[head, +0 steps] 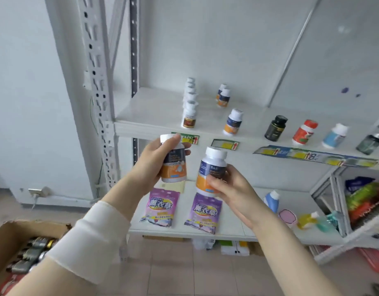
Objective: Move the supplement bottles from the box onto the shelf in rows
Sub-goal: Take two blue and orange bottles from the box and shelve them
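My left hand grips a white-capped bottle with a navy and orange label, held just below the shelf edge. My right hand holds a second bottle of the same kind beside it. On the white shelf stand a row of white bottles with brown labels and a row of navy-orange bottles running back to two more. A cardboard box at the lower left holds several dark bottles.
Single bottles stand along the shelf's front right: black, red, light blue, dark green. The lower shelf carries two purple pouches and cleaning bottles. A perforated metal upright stands at the left.
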Available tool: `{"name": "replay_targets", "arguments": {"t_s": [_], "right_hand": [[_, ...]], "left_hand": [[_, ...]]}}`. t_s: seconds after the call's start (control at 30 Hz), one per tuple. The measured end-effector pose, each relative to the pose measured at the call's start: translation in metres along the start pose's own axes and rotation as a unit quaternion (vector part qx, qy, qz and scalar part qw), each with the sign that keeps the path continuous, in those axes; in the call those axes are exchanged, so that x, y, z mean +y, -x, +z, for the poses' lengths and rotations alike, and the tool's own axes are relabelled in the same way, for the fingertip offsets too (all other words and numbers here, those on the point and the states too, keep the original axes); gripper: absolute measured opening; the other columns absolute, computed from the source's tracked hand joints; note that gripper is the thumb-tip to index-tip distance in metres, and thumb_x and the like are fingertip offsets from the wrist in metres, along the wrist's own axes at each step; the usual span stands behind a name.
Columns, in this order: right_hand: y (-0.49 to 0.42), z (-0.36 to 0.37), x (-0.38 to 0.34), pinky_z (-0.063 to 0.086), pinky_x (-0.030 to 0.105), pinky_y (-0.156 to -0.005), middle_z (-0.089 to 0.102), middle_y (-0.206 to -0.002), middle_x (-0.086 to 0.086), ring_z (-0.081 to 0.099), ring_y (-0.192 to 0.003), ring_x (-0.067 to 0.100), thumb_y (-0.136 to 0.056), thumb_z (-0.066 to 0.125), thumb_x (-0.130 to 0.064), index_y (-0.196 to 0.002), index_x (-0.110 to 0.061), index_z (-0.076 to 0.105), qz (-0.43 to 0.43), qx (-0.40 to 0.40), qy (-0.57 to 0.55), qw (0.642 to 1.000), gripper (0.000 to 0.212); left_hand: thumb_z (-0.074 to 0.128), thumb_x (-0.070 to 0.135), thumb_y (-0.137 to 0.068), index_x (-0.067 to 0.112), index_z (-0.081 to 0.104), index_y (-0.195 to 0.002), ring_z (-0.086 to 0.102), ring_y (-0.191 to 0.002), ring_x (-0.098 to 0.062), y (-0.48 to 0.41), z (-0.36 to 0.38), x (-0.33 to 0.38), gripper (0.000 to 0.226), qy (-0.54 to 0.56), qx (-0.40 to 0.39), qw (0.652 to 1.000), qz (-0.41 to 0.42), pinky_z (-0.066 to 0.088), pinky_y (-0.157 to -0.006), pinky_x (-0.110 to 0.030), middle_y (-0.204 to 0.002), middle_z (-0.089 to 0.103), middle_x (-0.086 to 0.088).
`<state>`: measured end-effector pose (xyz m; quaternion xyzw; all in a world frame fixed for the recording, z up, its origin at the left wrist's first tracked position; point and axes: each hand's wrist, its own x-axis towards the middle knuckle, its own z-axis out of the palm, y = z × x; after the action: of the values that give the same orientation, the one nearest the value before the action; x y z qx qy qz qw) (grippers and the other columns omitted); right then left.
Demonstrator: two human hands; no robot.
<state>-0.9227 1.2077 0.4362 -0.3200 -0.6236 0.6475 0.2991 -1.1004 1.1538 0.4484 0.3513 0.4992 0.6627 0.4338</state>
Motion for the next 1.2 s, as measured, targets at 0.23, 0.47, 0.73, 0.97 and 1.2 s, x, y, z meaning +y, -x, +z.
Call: {"name": "replay_targets", "arguments": {"t_s": [0.23, 0.47, 0.73, 0.97, 1.2], "right_hand": [[-0.004, -0.102, -0.047, 0.044, 0.037, -0.099, 0.063, -0.109, 0.002, 0.061, -0.097, 0.013, -0.082, 0.065, -0.012, -0.107, -0.022, 0.053, -0.07, 0.068, 0.051, 0.994, 0.029], [-0.044, -0.159, -0.091, 0.045, 0.036, -0.097, 0.066, -0.109, 0.001, 0.063, -0.101, 0.016, -0.079, 0.071, -0.017, -0.112, -0.02, 0.054, -0.131, 0.132, 0.082, 0.979, 0.037], [-0.154, -0.19, -0.12, 0.048, 0.028, -0.086, 0.062, -0.102, -0.004, 0.06, -0.09, 0.008, -0.077, 0.074, -0.015, -0.11, -0.018, 0.05, -0.147, 0.168, 0.13, 0.966, 0.041], [-0.274, -0.197, -0.104, 0.048, 0.025, -0.076, 0.063, -0.11, 0.001, 0.062, -0.094, 0.016, -0.068, 0.081, -0.015, -0.114, -0.011, 0.052, -0.095, 0.168, 0.216, 0.957, 0.055], [-0.332, -0.2, -0.065, 0.05, 0.032, -0.086, 0.06, -0.112, -0.003, 0.061, -0.101, 0.018, -0.065, 0.084, -0.015, -0.111, -0.017, 0.05, 0.002, 0.101, 0.277, 0.956, 0.057]], "left_hand": [[0.064, 0.051, -0.074, 0.005, 0.061, -0.107, 0.063, -0.084, -0.015, -0.046, 0.098, 0.025, 0.057, -0.09, -0.05, 0.993, 0.051, 0.051, -0.084, -0.033, -0.091, 0.066, -0.001], [0.058, 0.033, -0.091, 0.011, 0.057, -0.118, 0.063, -0.096, -0.014, -0.127, 0.146, 0.048, 0.034, -0.132, -0.093, 0.983, 0.085, 0.05, -0.091, -0.031, -0.106, 0.065, -0.005], [0.059, 0.023, -0.092, 0.007, 0.053, -0.124, 0.062, -0.095, -0.014, -0.255, 0.15, 0.072, 0.037, -0.202, -0.091, 0.968, 0.12, 0.052, -0.088, -0.025, -0.102, 0.063, -0.003], [0.067, 0.024, -0.086, 0.012, 0.058, -0.12, 0.056, -0.099, -0.016, -0.382, 0.142, 0.053, 0.037, -0.358, -0.103, 0.924, 0.091, 0.044, -0.085, -0.027, -0.106, 0.059, 0.0], [0.066, 0.028, -0.085, 0.009, 0.056, -0.116, 0.053, -0.094, -0.021, -0.445, 0.138, 0.019, 0.038, -0.494, -0.166, 0.853, 0.04, 0.041, -0.079, -0.028, -0.105, 0.056, -0.005]]}}
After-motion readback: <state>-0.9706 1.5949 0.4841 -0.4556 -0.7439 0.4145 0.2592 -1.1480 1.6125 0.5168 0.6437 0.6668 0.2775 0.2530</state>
